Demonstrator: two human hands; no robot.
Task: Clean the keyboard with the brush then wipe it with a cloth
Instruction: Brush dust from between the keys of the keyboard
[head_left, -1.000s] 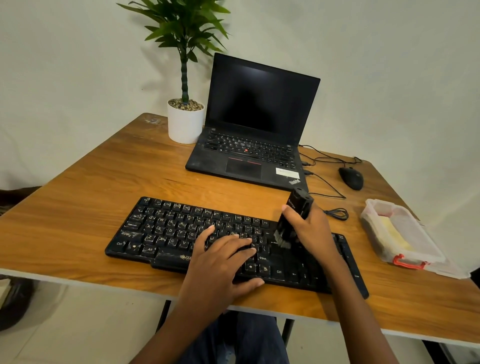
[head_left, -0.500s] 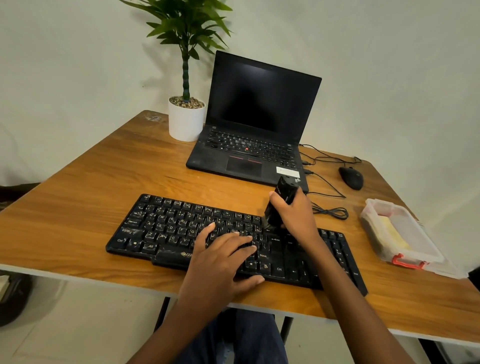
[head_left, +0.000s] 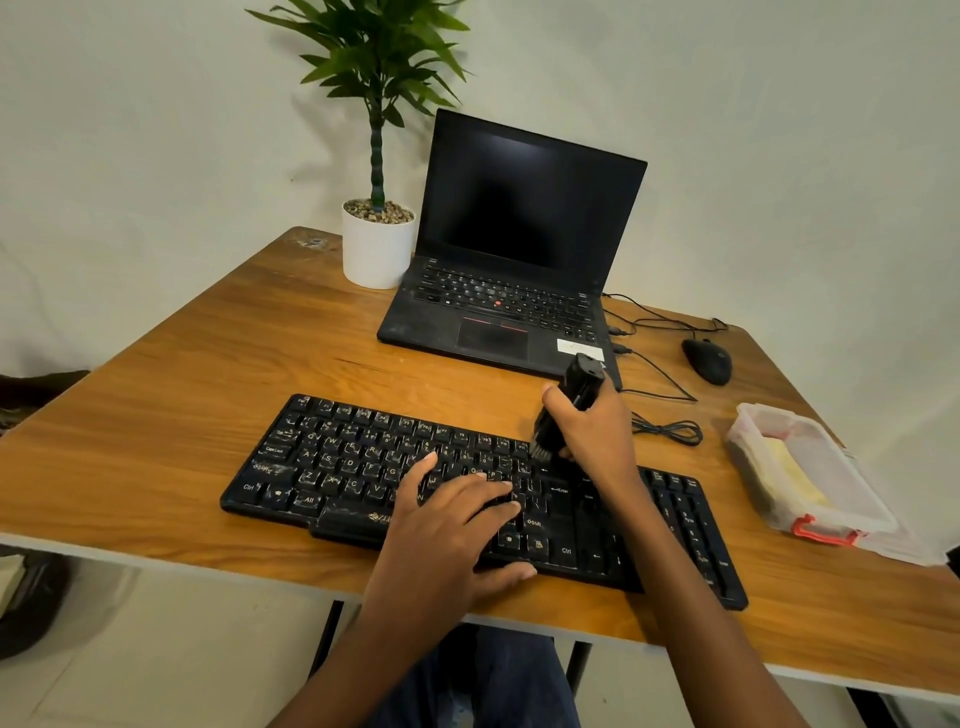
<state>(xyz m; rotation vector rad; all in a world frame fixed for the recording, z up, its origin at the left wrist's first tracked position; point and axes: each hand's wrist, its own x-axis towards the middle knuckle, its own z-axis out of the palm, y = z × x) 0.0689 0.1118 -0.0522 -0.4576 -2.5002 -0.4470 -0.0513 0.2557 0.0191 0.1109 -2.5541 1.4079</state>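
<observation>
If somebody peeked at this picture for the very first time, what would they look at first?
Probably the two hands in the middle: the right hand grips a black brush, bristles down on the black keyboard, while the left hand lies flat on the keys. Behind them, an open laptop with a dark screen stands on the wooden table, with a green plant in a white pot beside it.

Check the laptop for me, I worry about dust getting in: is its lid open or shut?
Open. The laptop has its dark screen raised upright, and its keys and trackpad lie exposed.
</observation>
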